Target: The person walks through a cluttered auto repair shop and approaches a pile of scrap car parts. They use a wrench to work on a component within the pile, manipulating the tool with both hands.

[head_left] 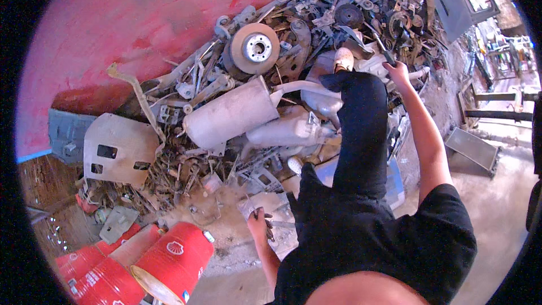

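My right hand is stretched forward over the heap of metal car parts, closed around the dark grip of a long, thin tool. The tool's narrow metal shaft points up and left among the parts; its tip is hard to make out. Low at my left side, my left hand has its fingers curled and darkened. What they hold, if anything, I cannot make out. One of my shoes is planted on the heap. Beside that leg lie a big cylindrical muffler and a rusty brake disc.
A red wall rises behind the heap. Red drums stand at lower left, near a pale plate with cut-outs and a bent bar. To the right are a car door and a flat radiator-like panel on the floor.
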A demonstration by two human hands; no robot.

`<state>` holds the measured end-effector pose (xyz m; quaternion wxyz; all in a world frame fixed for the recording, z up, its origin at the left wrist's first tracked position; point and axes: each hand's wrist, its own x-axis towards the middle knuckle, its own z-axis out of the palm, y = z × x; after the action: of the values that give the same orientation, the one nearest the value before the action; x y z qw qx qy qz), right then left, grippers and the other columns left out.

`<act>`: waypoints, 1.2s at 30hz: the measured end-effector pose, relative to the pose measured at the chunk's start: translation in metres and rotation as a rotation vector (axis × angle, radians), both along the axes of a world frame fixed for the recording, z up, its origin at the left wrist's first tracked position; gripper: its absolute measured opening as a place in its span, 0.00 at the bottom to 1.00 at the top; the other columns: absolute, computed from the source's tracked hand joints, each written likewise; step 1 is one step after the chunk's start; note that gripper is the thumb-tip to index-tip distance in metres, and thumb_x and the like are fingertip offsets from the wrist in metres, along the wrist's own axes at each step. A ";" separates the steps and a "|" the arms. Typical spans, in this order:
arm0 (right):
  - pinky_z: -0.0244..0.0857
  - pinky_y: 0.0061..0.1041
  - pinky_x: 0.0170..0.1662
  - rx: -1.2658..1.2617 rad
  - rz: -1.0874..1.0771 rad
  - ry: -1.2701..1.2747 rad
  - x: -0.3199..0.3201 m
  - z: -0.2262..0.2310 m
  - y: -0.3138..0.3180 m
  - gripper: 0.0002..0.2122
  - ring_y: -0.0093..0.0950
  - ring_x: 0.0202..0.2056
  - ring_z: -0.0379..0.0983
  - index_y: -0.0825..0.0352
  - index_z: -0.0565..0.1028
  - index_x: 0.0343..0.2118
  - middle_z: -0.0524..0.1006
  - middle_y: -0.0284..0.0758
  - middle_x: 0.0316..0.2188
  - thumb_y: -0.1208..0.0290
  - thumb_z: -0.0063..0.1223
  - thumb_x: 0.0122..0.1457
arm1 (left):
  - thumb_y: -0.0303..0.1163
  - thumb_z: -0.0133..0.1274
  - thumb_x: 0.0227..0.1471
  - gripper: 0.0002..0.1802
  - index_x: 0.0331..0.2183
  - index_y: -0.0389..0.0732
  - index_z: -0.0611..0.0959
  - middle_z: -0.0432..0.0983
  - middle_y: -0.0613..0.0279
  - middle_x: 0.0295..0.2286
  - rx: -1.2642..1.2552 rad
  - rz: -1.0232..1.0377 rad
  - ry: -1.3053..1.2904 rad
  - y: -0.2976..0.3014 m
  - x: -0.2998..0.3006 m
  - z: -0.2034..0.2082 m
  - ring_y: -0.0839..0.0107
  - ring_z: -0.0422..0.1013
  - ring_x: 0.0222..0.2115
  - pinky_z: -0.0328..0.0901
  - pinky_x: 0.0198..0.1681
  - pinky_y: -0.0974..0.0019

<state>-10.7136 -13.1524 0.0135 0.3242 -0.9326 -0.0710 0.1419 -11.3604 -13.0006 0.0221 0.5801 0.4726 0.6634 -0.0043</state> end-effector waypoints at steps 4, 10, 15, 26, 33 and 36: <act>0.60 0.21 0.19 -0.128 0.163 0.118 0.044 -0.018 0.071 0.16 0.18 0.16 0.64 0.70 0.72 0.32 0.70 0.29 0.16 0.61 0.57 0.49 | 0.36 0.47 0.51 0.13 0.32 0.34 0.75 0.74 0.56 0.17 -0.023 -0.114 0.030 0.037 0.082 -0.027 0.73 0.65 0.09 0.58 0.12 0.69; 0.64 0.22 0.24 0.072 0.242 0.197 0.130 -0.109 0.104 0.17 0.21 0.19 0.69 0.73 0.71 0.33 0.73 0.34 0.19 0.61 0.55 0.50 | 0.36 0.50 0.47 0.13 0.31 0.34 0.73 0.73 0.45 0.22 0.519 -0.614 0.005 0.099 0.254 -0.149 0.52 0.71 0.22 0.65 0.25 0.55; 0.65 0.22 0.28 -0.008 0.417 0.028 0.175 -0.124 0.144 0.13 0.22 0.22 0.71 0.72 0.71 0.34 0.75 0.38 0.25 0.67 0.54 0.50 | 0.32 0.49 0.47 0.18 0.42 0.38 0.70 0.71 0.45 0.31 0.689 -0.755 0.189 0.140 0.406 -0.221 0.50 0.69 0.30 0.65 0.33 0.55; 0.68 0.32 0.35 -0.320 0.622 -0.193 0.331 -0.213 0.212 0.16 0.39 0.30 0.74 0.62 0.77 0.33 0.77 0.42 0.27 0.59 0.58 0.42 | 0.34 0.52 0.41 0.18 0.38 0.41 0.73 0.73 0.54 0.33 0.818 -0.834 0.470 0.151 0.478 -0.296 0.54 0.67 0.38 0.59 0.42 0.48; 0.67 0.33 0.39 -0.470 0.737 -0.216 0.372 -0.247 0.245 0.17 0.40 0.33 0.73 0.61 0.77 0.34 0.76 0.42 0.29 0.56 0.57 0.41 | 0.38 0.54 0.40 0.17 0.34 0.42 0.74 0.74 0.57 0.31 0.835 -0.737 0.633 0.148 0.487 -0.309 0.55 0.68 0.35 0.61 0.38 0.51; 0.67 0.34 0.39 -0.487 0.818 -0.198 0.386 -0.252 0.250 0.17 0.41 0.33 0.73 0.60 0.77 0.34 0.76 0.43 0.30 0.56 0.56 0.42 | 0.38 0.53 0.40 0.18 0.35 0.42 0.73 0.73 0.56 0.32 0.886 -0.770 0.656 0.147 0.485 -0.315 0.53 0.68 0.35 0.61 0.37 0.51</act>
<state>-10.3274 -12.9027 -0.2390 0.0057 -0.8860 -0.4269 0.1809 -10.8758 -12.8538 -0.2931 0.0570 0.8429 0.5288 -0.0816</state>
